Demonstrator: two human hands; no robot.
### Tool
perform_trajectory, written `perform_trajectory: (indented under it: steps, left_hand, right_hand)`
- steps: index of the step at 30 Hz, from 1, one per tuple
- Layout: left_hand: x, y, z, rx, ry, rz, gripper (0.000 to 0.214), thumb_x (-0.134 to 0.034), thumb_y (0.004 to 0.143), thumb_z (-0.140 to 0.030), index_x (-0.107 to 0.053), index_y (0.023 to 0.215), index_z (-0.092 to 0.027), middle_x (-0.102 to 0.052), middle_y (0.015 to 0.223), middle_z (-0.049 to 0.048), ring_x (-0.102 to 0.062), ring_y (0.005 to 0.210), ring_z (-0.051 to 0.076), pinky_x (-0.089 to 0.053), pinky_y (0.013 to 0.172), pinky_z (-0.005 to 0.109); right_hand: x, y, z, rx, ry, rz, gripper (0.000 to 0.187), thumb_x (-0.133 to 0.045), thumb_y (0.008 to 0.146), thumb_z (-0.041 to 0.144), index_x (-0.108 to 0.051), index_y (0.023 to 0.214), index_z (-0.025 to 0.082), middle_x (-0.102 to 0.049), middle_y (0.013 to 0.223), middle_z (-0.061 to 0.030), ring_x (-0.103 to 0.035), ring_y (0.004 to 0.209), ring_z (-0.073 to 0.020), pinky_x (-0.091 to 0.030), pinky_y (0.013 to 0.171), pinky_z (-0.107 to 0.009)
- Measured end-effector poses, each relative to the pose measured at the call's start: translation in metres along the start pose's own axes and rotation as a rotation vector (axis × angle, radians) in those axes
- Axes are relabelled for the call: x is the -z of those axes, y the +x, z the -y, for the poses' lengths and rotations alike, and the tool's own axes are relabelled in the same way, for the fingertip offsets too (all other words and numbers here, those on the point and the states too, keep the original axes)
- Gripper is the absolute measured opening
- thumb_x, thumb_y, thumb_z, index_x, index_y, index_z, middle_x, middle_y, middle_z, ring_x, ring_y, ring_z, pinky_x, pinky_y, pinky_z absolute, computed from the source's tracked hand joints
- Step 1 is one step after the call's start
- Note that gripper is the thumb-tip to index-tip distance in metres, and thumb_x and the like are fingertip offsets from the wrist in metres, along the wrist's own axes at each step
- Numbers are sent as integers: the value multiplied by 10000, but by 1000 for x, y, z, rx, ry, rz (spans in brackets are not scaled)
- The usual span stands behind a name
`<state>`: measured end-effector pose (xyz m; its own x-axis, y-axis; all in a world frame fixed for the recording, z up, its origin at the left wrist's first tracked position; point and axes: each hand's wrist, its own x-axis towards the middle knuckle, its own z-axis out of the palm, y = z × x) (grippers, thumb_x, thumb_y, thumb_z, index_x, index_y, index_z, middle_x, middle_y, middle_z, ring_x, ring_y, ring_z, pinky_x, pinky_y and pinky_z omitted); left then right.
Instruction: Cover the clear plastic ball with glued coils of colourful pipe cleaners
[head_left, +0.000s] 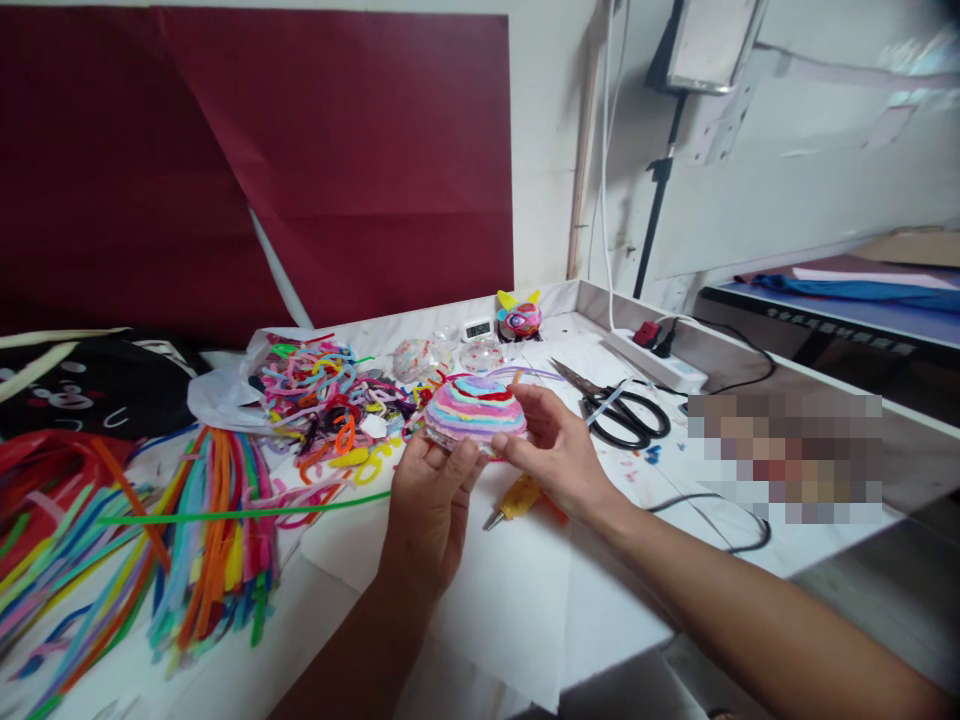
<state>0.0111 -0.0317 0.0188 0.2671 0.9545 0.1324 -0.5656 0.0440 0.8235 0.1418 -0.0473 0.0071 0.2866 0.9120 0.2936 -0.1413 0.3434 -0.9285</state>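
Observation:
A dome-shaped craft piece (476, 408), wound with rows of pink, blue, yellow, red and purple pipe cleaners, is held between my two hands above the table. My left hand (429, 490) grips its lower left edge, thumb in front. On the right side, my right hand (559, 445) closes on it with the thumb along the front rim. Below my right hand lies a yellow glue gun (523, 498), partly hidden, nozzle to the left. Black-handled scissors (622, 408) lie open beyond that hand. The dome's underside is hidden.
Bundles of long pipe cleaners (214, 540) lie at left, with cut pieces (322, 385) spilling from a plastic bag behind. Clear domes (420, 357), a small digital display (478, 329) and a yellow-horned craft figure (519, 320) stand at the back. A power strip (660, 362) sits right; a patch there is pixelated.

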Motion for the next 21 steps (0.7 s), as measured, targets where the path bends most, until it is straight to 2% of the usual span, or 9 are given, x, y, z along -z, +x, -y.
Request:
perform_trajectory:
  steps: [4,10,15,21]
  left_hand:
    - [-5,-5,1,-25,18,15,574,-764,744,-134,-544,1269,-209,-726,1102,67,-682,1043,195,-529,958,327]
    - [-8,-6,-2,-14,70,-41,632,-788,710,-165,-540,1290,-192,-741,1040,75,-701,973,211,-542,933,371]
    - [-6,-2,-6,-45,51,-34,586,-777,721,-164,-570,1269,-188,-735,1071,87,-701,977,220,-558,911,366]
    - [-4,0,-9,-51,23,-23,529,-763,748,-183,-590,1248,-192,-733,1075,76,-700,968,207,-569,885,343]
  right_hand:
    - [-2,-1,1,13,-4,14,588,-854,587,328,-575,1097,242,-662,1180,-76,-641,1072,-247,-489,957,-411]
    - [-3,-3,1,32,-9,39,597,-856,596,356,-574,1112,254,-656,1198,-67,-626,1105,-244,-477,984,-413]
    - [-1,-3,2,12,7,48,576,-838,626,387,-585,1130,271,-619,1288,-84,-573,1202,-279,-477,976,-440]
    - [-1,-5,3,70,-12,54,511,-801,683,408,-565,1110,253,-633,1232,-95,-609,1133,-258,-497,926,-422]
